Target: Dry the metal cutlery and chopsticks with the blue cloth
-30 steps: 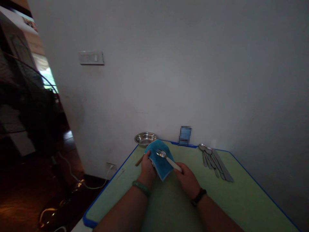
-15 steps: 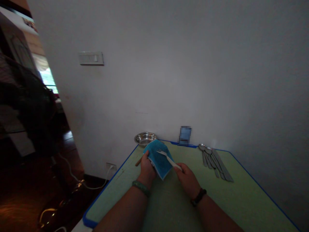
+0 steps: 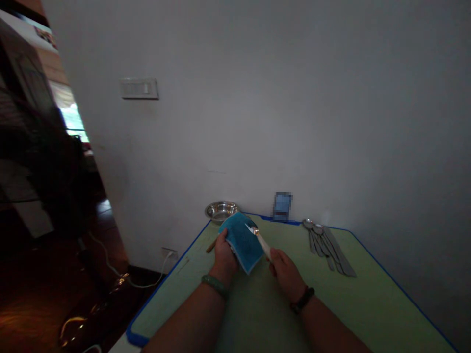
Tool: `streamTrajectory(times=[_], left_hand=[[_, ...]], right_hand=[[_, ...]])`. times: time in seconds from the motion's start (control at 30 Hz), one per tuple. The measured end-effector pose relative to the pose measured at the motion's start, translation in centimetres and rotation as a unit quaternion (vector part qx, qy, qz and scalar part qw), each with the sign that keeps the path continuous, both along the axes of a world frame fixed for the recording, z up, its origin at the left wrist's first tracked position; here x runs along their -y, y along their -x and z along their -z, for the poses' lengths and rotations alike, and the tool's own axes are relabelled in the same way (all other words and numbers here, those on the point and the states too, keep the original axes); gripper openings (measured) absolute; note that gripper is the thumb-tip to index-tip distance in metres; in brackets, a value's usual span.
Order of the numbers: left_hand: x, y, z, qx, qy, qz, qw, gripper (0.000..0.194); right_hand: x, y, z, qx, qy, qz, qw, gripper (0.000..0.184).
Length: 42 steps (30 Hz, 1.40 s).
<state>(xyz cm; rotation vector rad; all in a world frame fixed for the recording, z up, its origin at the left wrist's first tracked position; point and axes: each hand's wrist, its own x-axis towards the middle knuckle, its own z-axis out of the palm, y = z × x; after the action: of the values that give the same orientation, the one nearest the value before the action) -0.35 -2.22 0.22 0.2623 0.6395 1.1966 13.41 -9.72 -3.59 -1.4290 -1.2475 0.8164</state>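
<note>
Left hand has its fingers curled on the blue cloth, right hand's fingers pinch the fork by its pale handle, head at the cloth, with other cutlery already lying grouped on the surface to the right.

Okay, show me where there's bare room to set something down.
Green tabletop lies bare right of the right forearm, nearer than the cutlery; between the forearms; and left of the left forearm. It's crowded at back left: bowl, brown handle, blue cloth.
</note>
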Motion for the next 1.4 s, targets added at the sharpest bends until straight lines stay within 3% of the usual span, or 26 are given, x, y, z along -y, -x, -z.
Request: streamTrajectory(times=[0.23, 0.37, 0.83, 1.0, 1.17, 1.4], left_hand=[[-0.1, 0.0, 0.2, 0.018, -0.024, 0.031, 0.999, 0.052], [0.2, 0.0, -0.1, 0.006, -0.008, 0.014, 1.0, 0.052], [0.3, 0.0, -0.3, 0.007, 0.002, 0.013, 1.0, 0.049], [0.5, 0.0, -0.7, 0.018, 0.009, 0.028, 0.999, 0.051], [0.8, 0.0, -0.9, 0.017, 0.005, 0.04, 0.999, 0.051], [0.6, 0.0, -0.5, 0.035, -0.009, 0.037, 0.999, 0.053]], right_hand=[[-0.1, 0.2, 0.2, -0.089, 0.004, -0.017, 0.996, 0.051], [0.2, 0.4, -0.3, -0.104, 0.009, -0.015, 0.994, 0.05], [1.1, 0.9, -1.7, -0.069, 0.02, -0.064, 0.995, 0.05], [1.1, 1.0, -1.4, -0.068, 0.032, -0.09, 0.993, 0.049], [0.9, 0.7, -1.0, -0.047, 0.034, -0.068, 0.996, 0.046], [1.2, 0.9, -2.1, -0.021, 0.04, -0.044, 0.998, 0.047]])
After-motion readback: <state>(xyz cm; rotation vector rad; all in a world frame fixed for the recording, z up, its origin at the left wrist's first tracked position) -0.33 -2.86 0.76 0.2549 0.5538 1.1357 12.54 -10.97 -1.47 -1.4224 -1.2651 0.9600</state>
